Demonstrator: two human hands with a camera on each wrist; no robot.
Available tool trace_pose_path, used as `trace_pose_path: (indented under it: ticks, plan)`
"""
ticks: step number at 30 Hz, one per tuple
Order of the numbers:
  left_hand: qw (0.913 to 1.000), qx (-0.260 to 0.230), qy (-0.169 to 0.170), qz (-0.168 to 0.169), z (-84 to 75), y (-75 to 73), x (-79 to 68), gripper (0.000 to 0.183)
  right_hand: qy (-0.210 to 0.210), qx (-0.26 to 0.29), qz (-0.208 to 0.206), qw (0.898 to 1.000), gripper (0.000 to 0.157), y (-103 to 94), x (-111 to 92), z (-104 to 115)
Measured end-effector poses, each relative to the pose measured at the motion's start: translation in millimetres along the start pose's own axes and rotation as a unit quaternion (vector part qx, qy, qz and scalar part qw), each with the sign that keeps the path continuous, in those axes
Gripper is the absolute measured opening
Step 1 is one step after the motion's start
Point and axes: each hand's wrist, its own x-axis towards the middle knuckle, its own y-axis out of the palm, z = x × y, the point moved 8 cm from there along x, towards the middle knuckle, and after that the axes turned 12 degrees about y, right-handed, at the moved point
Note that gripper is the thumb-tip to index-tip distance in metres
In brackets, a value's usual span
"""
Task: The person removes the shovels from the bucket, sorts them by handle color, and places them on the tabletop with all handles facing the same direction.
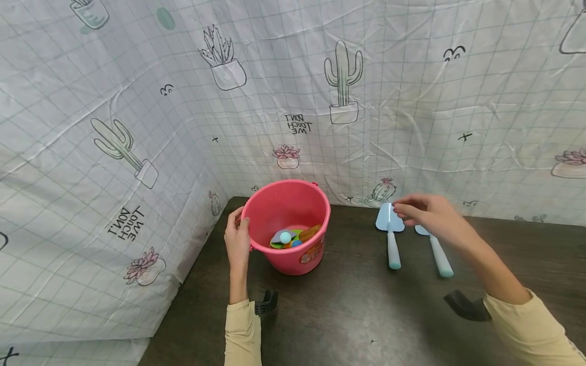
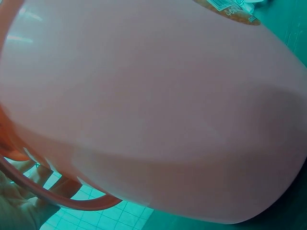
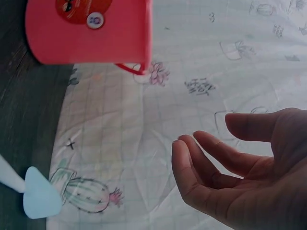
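Note:
A pink bucket (image 1: 286,201) stands on the dark table, its opening toward me. My left hand (image 1: 237,239) grips its left rim, thumb at the inner edge. The left wrist view is mostly filled by the bucket's side, with the curved handle (image 2: 86,205) passing by my fingers. Inside the bucket lie a pale blue ball (image 1: 285,237), a brown piece (image 1: 310,233) and other colourful things. My right hand (image 1: 432,216) hovers over two small shovels, fingers loosely bent and holding nothing. One shovel (image 1: 392,249) shows whole; the other shovel (image 1: 441,256) is partly hidden by the hand.
A white cloth (image 1: 412,101) with cactus prints hangs behind the table (image 1: 348,315) and along its left side. Black wrist mounts (image 1: 267,302) sit at both sleeves. The bucket is left of the shovels, near the back edge.

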Motion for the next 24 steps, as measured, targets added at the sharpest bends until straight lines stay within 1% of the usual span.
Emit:
trace_pose_path:
  ticks: [6, 9, 14, 24]
  plan:
    - [1.0, 0.003, 0.0, -0.001, -0.8, 0.4, -0.6, 0.038, -0.007, 0.008, -0.011, 1.0, 0.041, 3.2, -4, 18]
    - [1.0, 0.003, -0.003, -0.001, -0.1, 0.7, -0.8, 0.038, -0.015, 0.028, -0.011, 0.999, 0.041, 6.8, -5, 28]
    - [1.0, 0.005, -0.002, -0.002, 0.5, 0.1, -0.6, 0.037, -0.028, 0.055, 0.002, 0.998, 0.039, 15.4, -3, 44]
    - [1.0, 0.004, -0.001, 0.0, 1.0, 0.2, 0.1, 0.037, -0.05, 0.045, 0.005, 0.998, 0.039, 29.8, -1, 65]
